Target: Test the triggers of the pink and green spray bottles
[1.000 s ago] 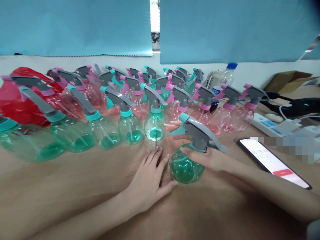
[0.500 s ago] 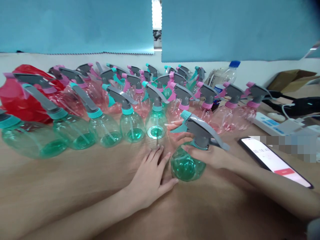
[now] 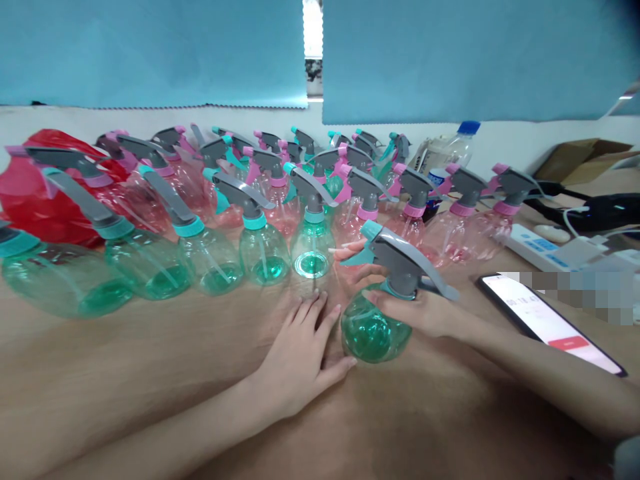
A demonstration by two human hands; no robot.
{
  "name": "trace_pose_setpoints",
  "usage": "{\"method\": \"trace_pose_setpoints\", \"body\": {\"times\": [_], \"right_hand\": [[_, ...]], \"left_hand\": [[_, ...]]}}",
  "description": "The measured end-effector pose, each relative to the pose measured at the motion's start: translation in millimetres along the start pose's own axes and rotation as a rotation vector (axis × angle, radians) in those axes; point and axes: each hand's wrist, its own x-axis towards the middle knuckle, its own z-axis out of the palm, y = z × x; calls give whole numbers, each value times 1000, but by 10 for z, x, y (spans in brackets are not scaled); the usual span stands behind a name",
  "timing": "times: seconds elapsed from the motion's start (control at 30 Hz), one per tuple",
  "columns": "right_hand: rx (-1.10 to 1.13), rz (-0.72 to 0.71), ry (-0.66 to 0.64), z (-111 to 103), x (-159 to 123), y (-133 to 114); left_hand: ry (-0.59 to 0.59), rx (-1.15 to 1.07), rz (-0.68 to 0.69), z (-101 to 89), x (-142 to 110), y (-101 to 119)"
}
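A green spray bottle (image 3: 373, 330) with a grey trigger and teal nozzle stands on the brown table (image 3: 150, 373) in front of me. My right hand (image 3: 420, 313) is wrapped round its neck and shoulder. Flat on the table to the bottle's left lies my left hand (image 3: 300, 357), fingers stretched out, its thumb touching the bottle's base. Just behind stands a row of green spray bottles (image 3: 263, 250), and behind those several pink spray bottles (image 3: 410, 223).
A phone (image 3: 547, 323) with a lit screen lies to the right. A white power strip (image 3: 537, 243), cables and a cardboard box (image 3: 575, 160) are at the far right. A red bag (image 3: 35, 200) sits at the left, a clear water bottle (image 3: 450, 157) at the back.
Almost nothing has moved; the view shifted slightly between the earliest frame and now, and both hands keep their places on the bottle and table.
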Motion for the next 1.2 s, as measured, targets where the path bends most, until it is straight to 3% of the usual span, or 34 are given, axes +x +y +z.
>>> {"method": "trace_pose_setpoints", "body": {"times": [0.13,0.83,1.2], "right_hand": [[-5,-33,-44,-5,34,-44],[59,-23,25,8,9,-10],[-56,-1,53,3,36,-140]], "left_hand": [[-9,6,-4,-15,0,8],[1,50,18,-3,5,6],[-12,65,16,-3,8,11]]}}
